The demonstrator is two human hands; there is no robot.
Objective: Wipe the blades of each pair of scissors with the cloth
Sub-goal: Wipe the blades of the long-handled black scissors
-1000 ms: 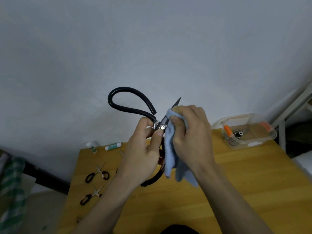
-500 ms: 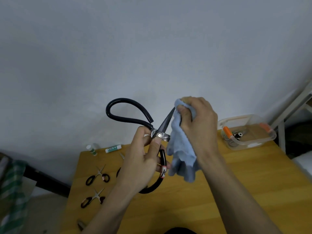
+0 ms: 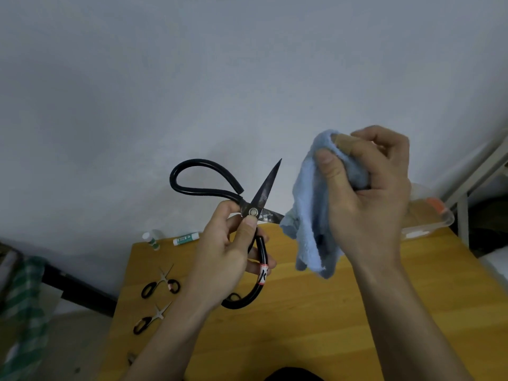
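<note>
A: Position of the large scissors (image 3: 248,213)?
B: Above the counter (image 3: 357,312), in the left hand (image 3: 228,251); the cloth (image 3: 310,215), in the right hand (image 3: 368,193), hangs to their right.
A: Small scissors?
B: Two pairs (image 3: 160,284) (image 3: 151,318) lie on the counter's left side, one behind the other.

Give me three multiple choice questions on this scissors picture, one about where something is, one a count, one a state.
1. Where is the blue cloth?
A. In the right hand
B. On the table
C. In the plastic box

2. How many small scissors lie on the table's left part?
A. None
B. Two
C. Five

3. The big black scissors in the left hand are:
A. Closed
B. Open
C. Wrapped in cloth

A: fingers grip it.
B: two lie there.
C is wrong; B: blades spread apart.
</note>
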